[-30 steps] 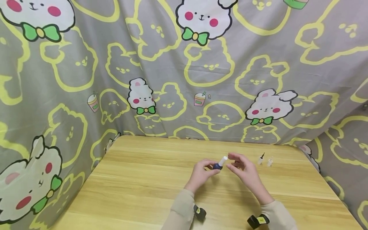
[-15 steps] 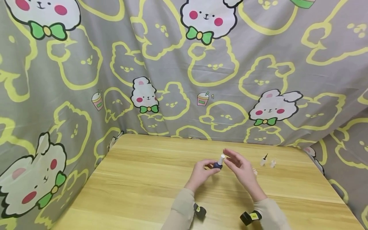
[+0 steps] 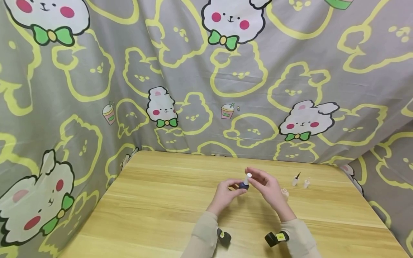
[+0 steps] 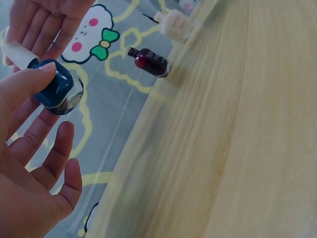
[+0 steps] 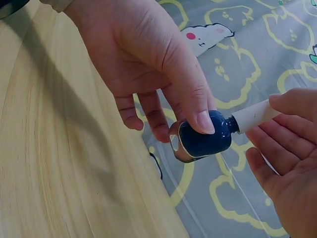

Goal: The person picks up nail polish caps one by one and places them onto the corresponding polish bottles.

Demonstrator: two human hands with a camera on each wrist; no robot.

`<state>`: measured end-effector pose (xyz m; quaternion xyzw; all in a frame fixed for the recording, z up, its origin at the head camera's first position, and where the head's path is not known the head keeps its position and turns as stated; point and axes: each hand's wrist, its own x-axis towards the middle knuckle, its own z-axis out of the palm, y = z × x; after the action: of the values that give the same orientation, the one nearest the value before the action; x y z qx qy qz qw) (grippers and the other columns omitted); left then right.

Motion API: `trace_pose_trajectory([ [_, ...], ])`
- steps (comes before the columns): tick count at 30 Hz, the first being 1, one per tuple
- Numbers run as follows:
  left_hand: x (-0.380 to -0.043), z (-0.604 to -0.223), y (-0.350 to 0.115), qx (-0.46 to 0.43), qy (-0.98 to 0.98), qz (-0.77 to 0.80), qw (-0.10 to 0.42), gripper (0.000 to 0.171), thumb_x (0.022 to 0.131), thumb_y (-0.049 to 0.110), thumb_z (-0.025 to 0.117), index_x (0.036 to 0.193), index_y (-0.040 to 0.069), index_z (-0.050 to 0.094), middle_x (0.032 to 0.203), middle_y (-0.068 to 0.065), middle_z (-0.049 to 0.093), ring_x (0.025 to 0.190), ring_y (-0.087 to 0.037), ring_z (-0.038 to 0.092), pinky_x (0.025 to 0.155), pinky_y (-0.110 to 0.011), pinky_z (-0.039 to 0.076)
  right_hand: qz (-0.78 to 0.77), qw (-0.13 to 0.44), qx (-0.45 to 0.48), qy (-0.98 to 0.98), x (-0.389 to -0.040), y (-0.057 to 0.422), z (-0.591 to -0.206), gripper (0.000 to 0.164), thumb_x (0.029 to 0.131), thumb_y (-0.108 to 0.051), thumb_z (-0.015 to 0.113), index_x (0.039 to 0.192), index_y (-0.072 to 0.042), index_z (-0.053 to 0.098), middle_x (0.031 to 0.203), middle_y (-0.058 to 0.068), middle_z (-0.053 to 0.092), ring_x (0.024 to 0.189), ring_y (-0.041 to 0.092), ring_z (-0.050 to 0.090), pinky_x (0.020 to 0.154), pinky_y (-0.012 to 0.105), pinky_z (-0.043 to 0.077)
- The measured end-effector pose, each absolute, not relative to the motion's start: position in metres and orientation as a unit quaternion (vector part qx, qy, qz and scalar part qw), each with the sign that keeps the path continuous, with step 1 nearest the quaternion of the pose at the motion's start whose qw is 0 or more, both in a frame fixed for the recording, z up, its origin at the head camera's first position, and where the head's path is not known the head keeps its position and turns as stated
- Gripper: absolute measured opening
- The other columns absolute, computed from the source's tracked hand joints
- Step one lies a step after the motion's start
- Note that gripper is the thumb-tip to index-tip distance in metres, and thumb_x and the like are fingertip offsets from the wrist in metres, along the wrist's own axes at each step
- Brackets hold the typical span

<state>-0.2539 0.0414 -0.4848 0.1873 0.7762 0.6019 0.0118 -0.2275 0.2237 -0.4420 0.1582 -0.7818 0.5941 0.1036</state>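
Observation:
My left hand (image 3: 224, 195) grips a dark blue nail polish bottle (image 5: 205, 135) between thumb and fingers, its other fingers spread loosely. The bottle's long white cap (image 5: 252, 116) points up in the head view. My right hand (image 3: 266, 188) pinches this cap, with the thumb on the near side and the fingers behind it. A short stretch of dark neck shows between cap and bottle in the right wrist view. An uncapped dark red nail polish bottle (image 4: 150, 62) and a pale pink nail polish bottle (image 4: 174, 25) stand on the table, beyond the hands in the left wrist view.
Two white caps stand at the table's right: one cap (image 3: 295, 181) has its dark brush pointing up, the other cap (image 3: 306, 184) is beside it. The wooden table (image 3: 155, 200) ends at a patterned curtain (image 3: 193, 79) behind and at the sides.
My right hand has moved left and closed in on the white cap, from which it was apart. The blue bottle has tipped more upright. The pale bottle has come into view beside the right wrist.

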Motion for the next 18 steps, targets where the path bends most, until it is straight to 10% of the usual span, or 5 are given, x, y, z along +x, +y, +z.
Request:
trace_pose_trajectory([
  [18, -0.2551, -0.4874, 0.0401, 0.212, 0.778, 0.591, -0.020, 0.028, 0.083, 0.027, 0.077, 0.108, 0.014, 0.074, 0.101, -0.002, 0.072, 0.088, -0.009, 0.062, 0.068, -0.021, 0.051, 0.599, 0.093, 0.140, -0.783, -0.2313, 0.2234, -0.4462, 0.031, 0.094, -0.020, 0.065, 0.119, -0.002, 0.065, 0.117, 0.019, 0.069, 0.100, -0.004, 0.065, 0.086, 0.016, 0.051],
])
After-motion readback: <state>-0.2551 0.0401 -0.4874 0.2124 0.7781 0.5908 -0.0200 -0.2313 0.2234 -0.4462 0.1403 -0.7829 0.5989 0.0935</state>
